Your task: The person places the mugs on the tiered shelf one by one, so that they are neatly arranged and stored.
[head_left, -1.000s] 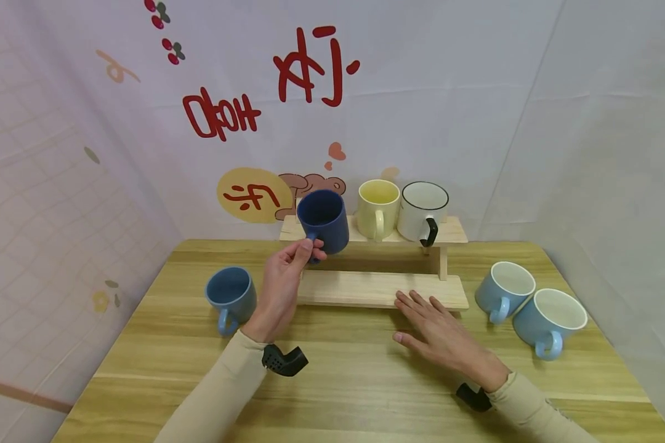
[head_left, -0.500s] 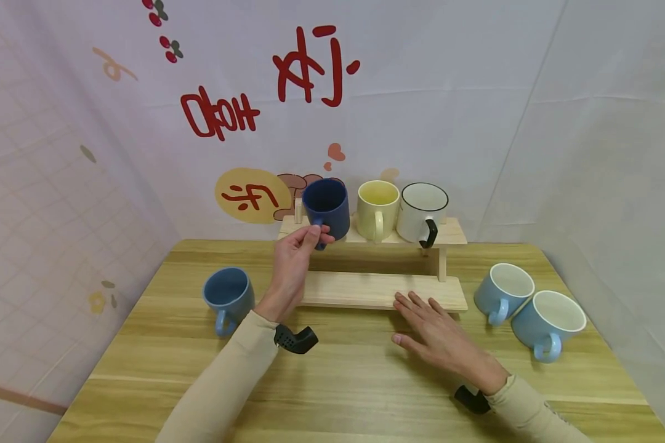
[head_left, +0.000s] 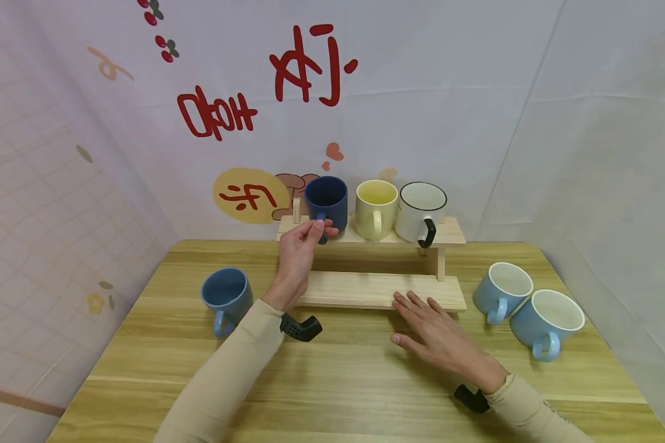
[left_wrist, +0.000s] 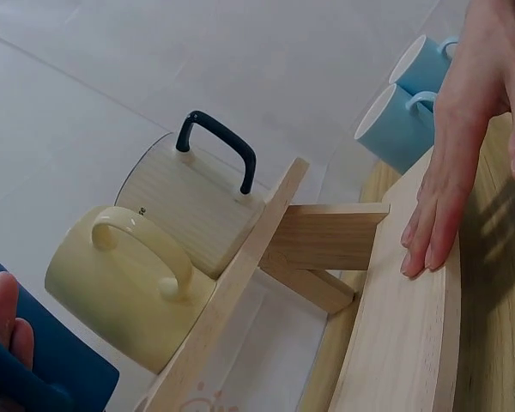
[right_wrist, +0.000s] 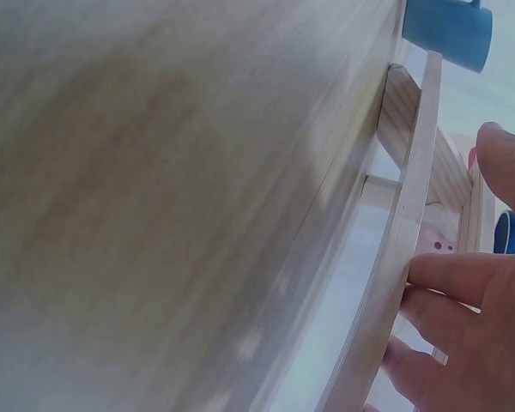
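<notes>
My left hand (head_left: 300, 255) pinches the handle of a dark blue mug (head_left: 332, 204) at the left end of the wooden rack's upper shelf (head_left: 449, 232). Right of it on that shelf stand a pale yellow mug (head_left: 368, 220) and a white mug (head_left: 412, 215) with a black rim and handle, both upright. In the left wrist view the dark blue mug (left_wrist: 64, 365) is partly cut off by the frame edge. My right hand (head_left: 440, 335) lies with straight fingers, its fingertips on the front of the lower shelf (head_left: 354, 289).
A medium blue mug (head_left: 227, 295) stands on the table (head_left: 343, 387) left of the rack. Two light blue mugs with white insides, one nearer the rack (head_left: 501, 292) and one farther right (head_left: 545, 320), stand close together. A printed cloth (head_left: 449, 92) hangs behind.
My left hand has brought the dark blue mug slightly up, back and to the right, then down to the upper shelf beside the yellow mug. The right hand has stayed on the lower shelf.
</notes>
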`<state>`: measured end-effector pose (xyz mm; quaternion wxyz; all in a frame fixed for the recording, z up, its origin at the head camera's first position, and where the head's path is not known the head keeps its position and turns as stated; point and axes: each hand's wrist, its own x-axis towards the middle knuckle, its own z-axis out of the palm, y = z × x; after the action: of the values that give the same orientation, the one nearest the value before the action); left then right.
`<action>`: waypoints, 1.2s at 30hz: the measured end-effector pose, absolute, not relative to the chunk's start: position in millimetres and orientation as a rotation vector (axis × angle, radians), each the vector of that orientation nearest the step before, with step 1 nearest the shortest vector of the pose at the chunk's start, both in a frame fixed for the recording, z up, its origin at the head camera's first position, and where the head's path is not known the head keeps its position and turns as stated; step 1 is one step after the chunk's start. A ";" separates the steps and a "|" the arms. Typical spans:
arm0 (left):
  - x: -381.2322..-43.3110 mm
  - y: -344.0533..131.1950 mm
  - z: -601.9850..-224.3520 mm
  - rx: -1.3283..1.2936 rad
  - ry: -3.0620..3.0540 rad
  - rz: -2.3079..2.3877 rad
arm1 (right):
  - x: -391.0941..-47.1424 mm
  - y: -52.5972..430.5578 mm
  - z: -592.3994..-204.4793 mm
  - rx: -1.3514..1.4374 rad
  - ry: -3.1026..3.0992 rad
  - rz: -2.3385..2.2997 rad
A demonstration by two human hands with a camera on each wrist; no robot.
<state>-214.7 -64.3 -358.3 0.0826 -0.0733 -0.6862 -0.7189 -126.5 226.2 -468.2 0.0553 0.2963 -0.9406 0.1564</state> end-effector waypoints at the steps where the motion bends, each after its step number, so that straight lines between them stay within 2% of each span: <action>1: -215.6 -63.9 -358.7 -0.215 -2.052 -2.150 | -126.5 226.3 -468.1 0.900 -2.855 0.476; 21: -229.6 -57.0 -369.1 -0.197 -2.067 -2.181 | -126.9 226.2 -464.6 0.923 -2.850 0.454; 36: -222.2 -81.5 -372.9 -0.209 -2.241 -2.160 | -128.6 226.3 -465.1 0.943 -2.870 0.427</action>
<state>-222.2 -81.5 -372.9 0.0112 -0.0669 -0.7184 -0.6923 -128.6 226.3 -465.1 0.0456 0.3087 -0.9397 0.1399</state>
